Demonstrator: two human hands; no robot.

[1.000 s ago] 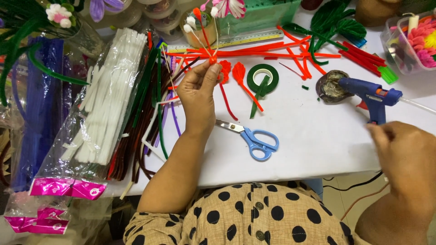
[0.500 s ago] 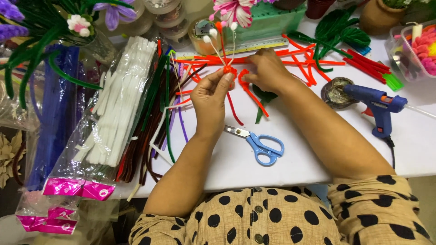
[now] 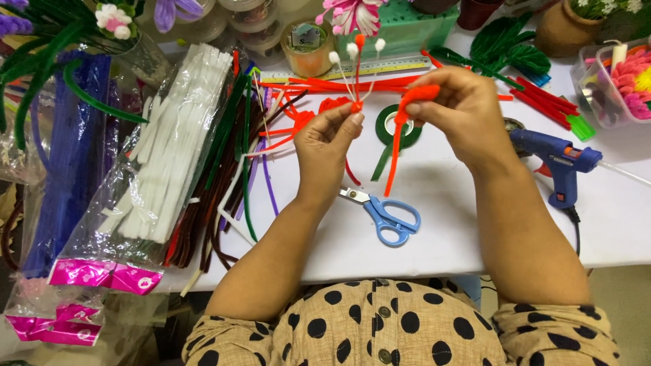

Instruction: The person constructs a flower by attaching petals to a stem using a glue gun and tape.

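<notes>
Carefully now, we keep the two pieces level and close, well above the middle of the white table [image 3: 475, 224], toward its far edge. Our left hand [image 3: 325, 146] pinches a small bundle of stamens [image 3: 356, 64], thin stalks with white and orange tips, at its orange-wrapped base; thumb and forefinger are closed tight on it, and the tips stand upright. Our right hand [image 3: 461, 112] holds an orange pipe cleaner [image 3: 400, 146], bent into a loop at the top, its long tail hanging straight down toward the table. The fingers there are closed around the loop, not spread.

To do this well, we judge it best to bring the loop just beside the bundle's base and keep the pinch firm, so the stalks do not splay.

Below the hands lie blue-handled scissors [image 3: 386, 213]; a roll of green tape [image 3: 400, 125] sits behind the hanging tail; a blue glue gun [image 3: 556, 159] rests near the right edge.
</notes>
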